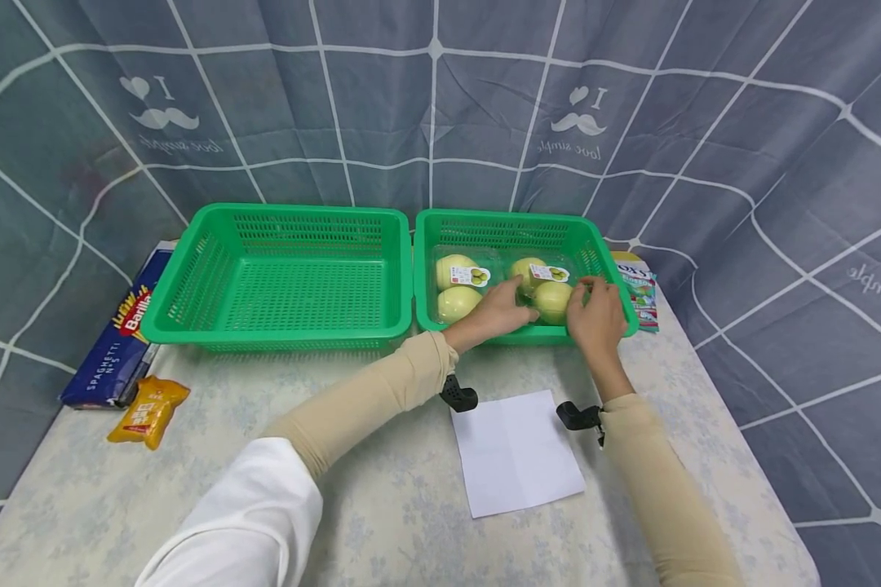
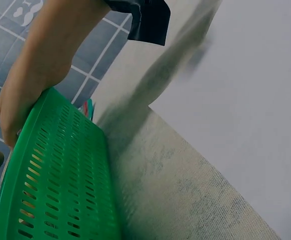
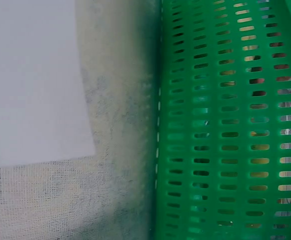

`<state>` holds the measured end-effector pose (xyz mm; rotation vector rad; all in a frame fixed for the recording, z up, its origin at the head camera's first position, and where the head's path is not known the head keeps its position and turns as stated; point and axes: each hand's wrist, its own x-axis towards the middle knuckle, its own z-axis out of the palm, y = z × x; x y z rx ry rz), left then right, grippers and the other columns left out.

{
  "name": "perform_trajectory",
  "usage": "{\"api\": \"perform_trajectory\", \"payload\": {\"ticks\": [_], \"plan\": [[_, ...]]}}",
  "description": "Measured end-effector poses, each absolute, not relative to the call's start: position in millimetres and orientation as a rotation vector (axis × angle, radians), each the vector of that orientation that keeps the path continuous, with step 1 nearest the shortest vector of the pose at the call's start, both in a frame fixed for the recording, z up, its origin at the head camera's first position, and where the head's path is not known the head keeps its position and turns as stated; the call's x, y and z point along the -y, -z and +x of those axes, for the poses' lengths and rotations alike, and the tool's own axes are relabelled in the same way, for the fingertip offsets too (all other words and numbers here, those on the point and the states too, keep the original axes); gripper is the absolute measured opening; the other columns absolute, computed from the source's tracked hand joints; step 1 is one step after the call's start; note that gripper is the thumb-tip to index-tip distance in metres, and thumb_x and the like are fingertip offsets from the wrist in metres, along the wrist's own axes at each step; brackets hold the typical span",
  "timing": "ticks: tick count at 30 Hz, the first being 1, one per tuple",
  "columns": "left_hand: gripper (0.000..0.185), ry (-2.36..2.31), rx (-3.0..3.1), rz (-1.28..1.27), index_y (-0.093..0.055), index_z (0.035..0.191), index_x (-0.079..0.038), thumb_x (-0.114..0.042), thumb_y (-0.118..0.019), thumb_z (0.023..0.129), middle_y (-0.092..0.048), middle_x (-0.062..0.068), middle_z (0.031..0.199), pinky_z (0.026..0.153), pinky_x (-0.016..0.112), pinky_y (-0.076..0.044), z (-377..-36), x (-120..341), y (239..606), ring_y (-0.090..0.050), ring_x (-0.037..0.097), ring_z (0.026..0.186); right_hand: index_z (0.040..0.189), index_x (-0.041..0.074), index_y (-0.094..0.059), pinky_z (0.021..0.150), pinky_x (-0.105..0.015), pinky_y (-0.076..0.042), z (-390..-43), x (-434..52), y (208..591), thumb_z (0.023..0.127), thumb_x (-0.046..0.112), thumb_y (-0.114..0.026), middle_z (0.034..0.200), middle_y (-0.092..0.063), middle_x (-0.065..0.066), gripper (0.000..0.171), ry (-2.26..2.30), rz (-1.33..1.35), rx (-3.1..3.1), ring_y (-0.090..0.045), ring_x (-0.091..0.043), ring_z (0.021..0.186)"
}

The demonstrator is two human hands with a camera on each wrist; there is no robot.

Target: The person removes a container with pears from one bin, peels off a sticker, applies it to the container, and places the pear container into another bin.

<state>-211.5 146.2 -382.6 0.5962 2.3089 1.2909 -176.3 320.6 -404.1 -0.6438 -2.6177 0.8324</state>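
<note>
Gripping one apple pack [image 1: 543, 292] with both hands, left [image 1: 498, 311], right [image 1: 596, 316], two green baskets [image 1: 191, 314], four apples.

— Counter [image 1: 382, 505]: what covering?
— Pale floral cloth.
— Items on it?
— Two green baskets [image 1: 282, 273] [image 1: 517, 228] side by side at the back; white paper [image 1: 517, 452] in front; spaghetti box [image 1: 121, 334] and orange packet [image 1: 149, 410] left; colourful packet [image 1: 640, 293] right.

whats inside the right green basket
The right green plastic basket holds two clear packs of pale green round fruit, each with a label. The left hand and right hand reach in at the right pack, covering part of it. The basket floor beneath is hidden.
</note>
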Motion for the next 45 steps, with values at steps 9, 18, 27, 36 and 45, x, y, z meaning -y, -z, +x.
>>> {"api": "perform_trajectory", "payload": {"ticks": [9, 18, 27, 36, 45], "plan": [[0.076, -1.258, -2.371, 0.606, -0.027, 0.159, -0.004, -0.023, -0.062, 0.094, -0.037, 0.014, 0.162, 0.120, 0.044, -0.038, -211.3, -148.4, 383.2, -0.036, 0.030, 0.150, 0.136, 0.009, -0.055, 0.102, -0.066, -0.037, -178.1, -320.6, 407.9, 0.106, 0.036, -0.037, 0.139, -0.051, -0.024, 0.045, -0.808, -0.657, 2.648, -0.052, -0.044, 0.125], [0.068, -1.192, -2.467, 0.671, -0.037, 0.154, 0.000, -0.022, -0.060, 0.094, -0.042, 0.014, 0.159, 0.120, 0.042, -0.038, -211.3, -152.7, 382.4, -0.039, 0.031, 0.148, 0.147, 0.011, -0.050, 0.101, -0.065, -0.039, -179.1, -323.3, 405.7, 0.105, 0.039, -0.037, 0.142, -0.048, -0.027, 0.052, -0.750, -0.652, 2.725, -0.051, -0.047, 0.126], [0.068, -1.188, -2.473, 0.683, -0.037, 0.154, 0.000, -0.021, -0.060, 0.093, -0.048, 0.015, 0.154, 0.115, 0.043, -0.045, -209.1, -151.7, 383.8, -0.046, 0.030, 0.143, 0.150, 0.009, -0.046, 0.102, -0.066, -0.037, -178.8, -323.0, 406.0, 0.106, 0.039, -0.035, 0.146, -0.045, -0.027, 0.054, -0.734, -0.640, 2.749, -0.050, -0.049, 0.126], [0.069, -1.190, -2.471, 0.677, -0.035, 0.155, -0.001, -0.021, -0.059, 0.093, -0.050, 0.016, 0.153, 0.110, 0.041, -0.048, -209.8, -150.4, 385.0, -0.057, 0.026, 0.127, 0.149, 0.010, -0.047, 0.103, -0.067, -0.037, -179.2, -320.5, 408.7, 0.105, 0.041, -0.037, 0.148, -0.044, -0.026, 0.055, -0.744, -0.671, 2.733, -0.051, -0.053, 0.123], [0.070, -1.204, -2.470, 0.669, -0.034, 0.155, 0.000, -0.017, -0.057, 0.092, -0.065, 0.012, 0.087, 0.064, 0.023, -0.043, -211.4, -151.7, 384.4, -0.040, 0.009, 0.057, 0.144, 0.009, -0.052, 0.103, -0.065, -0.037, -181.3, -319.6, 407.9, 0.104, 0.041, -0.042, 0.142, -0.049, -0.024, 0.052, -0.726, -0.680, 2.739, -0.051, -0.047, 0.126]]}}
